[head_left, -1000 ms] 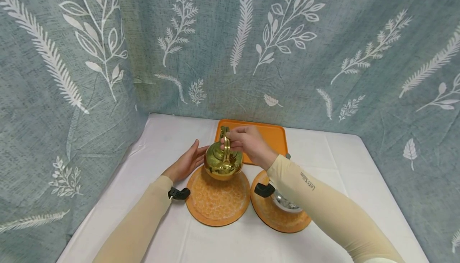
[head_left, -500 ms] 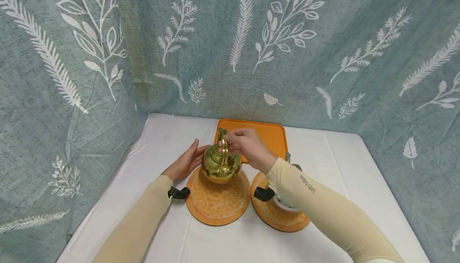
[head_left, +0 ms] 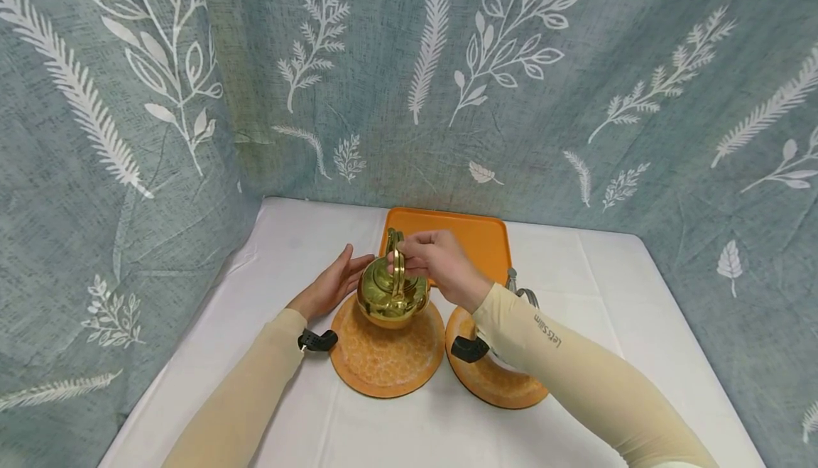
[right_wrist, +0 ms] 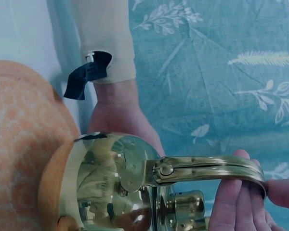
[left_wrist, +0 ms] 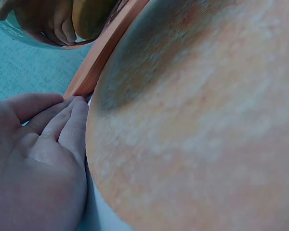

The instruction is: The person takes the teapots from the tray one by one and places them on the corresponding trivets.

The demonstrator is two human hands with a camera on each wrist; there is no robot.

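Note:
A shiny brass-coloured teapot [head_left: 382,303] hangs over the far part of the left round orange mat [head_left: 390,365], its shadow falling on the mat. My right hand [head_left: 441,262] grips its upright loop handle; in the right wrist view those fingers [right_wrist: 241,207] curl under the handle [right_wrist: 207,168]. My left hand [head_left: 329,285] is at the teapot's left side with fingers extended. In the left wrist view this hand [left_wrist: 43,154] lies beside the mat's edge, and a gap shows between it and the teapot [left_wrist: 82,21].
An orange tray [head_left: 479,241] lies at the back of the white-covered table [head_left: 594,269]. A second round mat [head_left: 486,386] bears a bowl-like silver vessel, mostly hidden by my right forearm. Silver metal parts [head_left: 529,296] show beyond the forearm. Patterned curtains [head_left: 396,84] surround the table.
The teapot has shifted slightly left and toward me in my right hand. More silver metal shows past the right forearm. My left hand has stayed nearly still.

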